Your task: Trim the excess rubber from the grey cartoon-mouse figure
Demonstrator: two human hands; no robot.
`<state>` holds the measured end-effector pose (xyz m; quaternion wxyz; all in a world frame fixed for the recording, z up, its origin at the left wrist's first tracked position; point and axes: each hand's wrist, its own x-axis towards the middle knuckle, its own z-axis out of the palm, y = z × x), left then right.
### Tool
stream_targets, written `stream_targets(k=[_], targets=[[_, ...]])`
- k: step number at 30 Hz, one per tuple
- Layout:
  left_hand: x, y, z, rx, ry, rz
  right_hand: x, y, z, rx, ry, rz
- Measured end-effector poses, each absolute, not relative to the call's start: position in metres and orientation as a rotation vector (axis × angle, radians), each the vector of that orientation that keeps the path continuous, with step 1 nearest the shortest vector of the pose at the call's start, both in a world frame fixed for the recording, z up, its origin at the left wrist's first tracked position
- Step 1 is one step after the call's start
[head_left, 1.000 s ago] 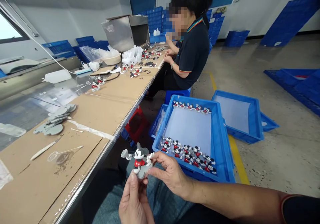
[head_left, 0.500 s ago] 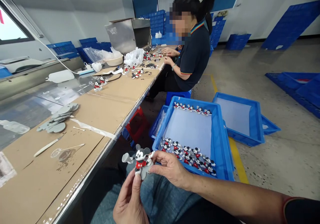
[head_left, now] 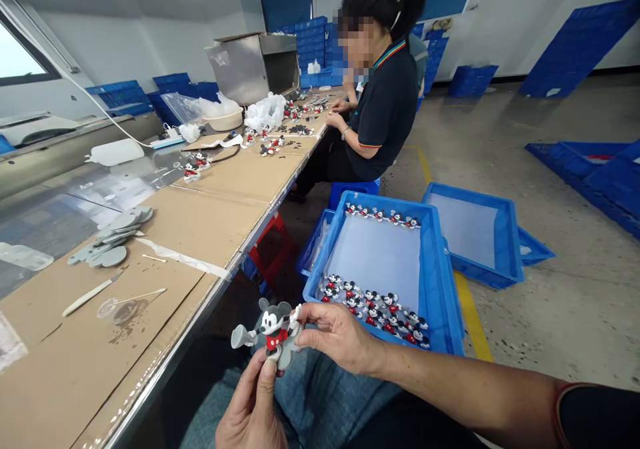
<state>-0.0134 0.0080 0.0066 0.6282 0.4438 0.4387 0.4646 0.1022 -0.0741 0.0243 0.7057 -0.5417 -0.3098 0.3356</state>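
Holding a small mouse figurine (head_left: 273, 332) above the lap, both hands meet at it in the lower middle of the head view. The left hand (head_left: 250, 412) comes up from below, and its fingers (head_left: 263, 383) are drawn close together, thumb and forefinger pinching the grey base of the figurine from underneath. The right hand (head_left: 340, 337) reaches in from the right; its fingers (head_left: 313, 312) are curled, with thumb and forefinger closed on the figurine's white-gloved raised arm, the other fingers bent loosely behind. The figurine stands roughly upright, tilted a little to the left, with black ears, red shorts and a grey piece sticking out on its left side.

Just beyond the hands, a blue crate (head_left: 440, 289) sits on the floor with a pale sheet inside; a cluster of similar figurines (head_left: 375, 305) lies along its near edge and a short row (head_left: 383, 215) along its far edge. A second blue crate (head_left: 510, 235) lies beside it. To the left runs the long cardboard-covered surface (head_left: 210, 215), carrying a stack of grey flat pieces (head_left: 113, 242), a pale thin tool (head_left: 90, 295) and more figurines farther along. Another person (head_left: 380, 102) in a dark shirt sits at the far part of that surface, hands on it.
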Motion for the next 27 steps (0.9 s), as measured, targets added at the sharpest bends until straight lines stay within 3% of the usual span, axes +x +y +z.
stream_targets(k=[7,18,23,27], targets=[[-0.012,0.004,0.014,0.899,0.997,1.085,0.101,-0.074,0.030,-1.271,-0.716,0.724],[-0.013,0.018,0.011,0.595,0.895,0.844,0.096,-0.076,0.031,-1.420,-0.861,0.421],[-0.029,0.012,0.007,0.834,0.883,0.768,0.096,-0.081,0.025,-1.285,-0.988,0.272],[-0.039,-0.006,0.019,1.192,0.993,0.950,0.096,-0.086,0.029,-1.049,-1.165,0.200]])
